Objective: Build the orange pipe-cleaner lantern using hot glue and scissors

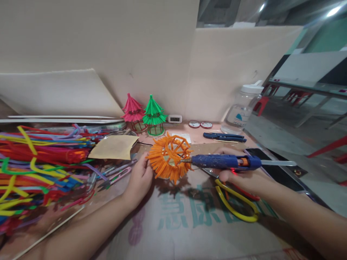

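Observation:
My left hand (141,176) pinches the left edge of an orange pipe-cleaner roof (158,160), a ring of short fuzzy strips around an open frame. The roof is held above the table, tilted toward me. In my right hand (233,175) is a blue hot glue gun (214,161), its fingers wrapped round the grip. The gun's nozzle touches or nearly touches the roof's right side; I cannot tell which. A clear glue stick (279,163) juts from its back end, and a small red light glows on it. Scissors with yellow handles (234,213) lie below the right hand.
Bundles of coloured pipe cleaners (40,155) fill the left side. Pink (132,110) and green (154,112) little pavilions stand at the back beside a small digital clock (175,118). A blue utility knife (225,137), a water bottle (240,108) and a phone (273,169) are at right.

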Demonstrator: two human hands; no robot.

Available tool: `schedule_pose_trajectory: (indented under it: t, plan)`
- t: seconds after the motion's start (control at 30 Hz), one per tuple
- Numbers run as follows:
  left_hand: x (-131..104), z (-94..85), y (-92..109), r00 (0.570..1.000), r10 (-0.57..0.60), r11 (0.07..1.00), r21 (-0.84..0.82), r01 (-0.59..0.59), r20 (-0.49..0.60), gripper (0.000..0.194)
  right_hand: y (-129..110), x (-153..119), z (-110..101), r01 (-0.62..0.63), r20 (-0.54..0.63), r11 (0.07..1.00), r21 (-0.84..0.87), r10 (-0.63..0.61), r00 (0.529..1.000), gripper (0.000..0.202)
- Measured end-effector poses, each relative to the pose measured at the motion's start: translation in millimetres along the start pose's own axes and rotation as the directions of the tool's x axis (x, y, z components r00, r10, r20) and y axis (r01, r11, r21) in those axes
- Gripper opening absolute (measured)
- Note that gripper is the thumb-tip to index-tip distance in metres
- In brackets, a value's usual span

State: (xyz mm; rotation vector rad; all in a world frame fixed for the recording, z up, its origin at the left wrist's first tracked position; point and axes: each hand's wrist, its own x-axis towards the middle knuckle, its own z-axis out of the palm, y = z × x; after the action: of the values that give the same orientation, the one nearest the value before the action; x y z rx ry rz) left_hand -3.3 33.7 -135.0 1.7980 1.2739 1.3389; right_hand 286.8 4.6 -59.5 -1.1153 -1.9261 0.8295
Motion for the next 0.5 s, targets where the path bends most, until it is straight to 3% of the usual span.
schedule_pose_trajectory:
  t: [0.5]
  plan:
    - [1.4, -0.2, 0.3, 1.000, -0.015, 1.000, -0.014, 0.015, -0.005, 0.022, 3.5, -0.5, -0.5, -0.012, 0.006, 1.000, 0.014, 0.012, 1.000, 0.055]
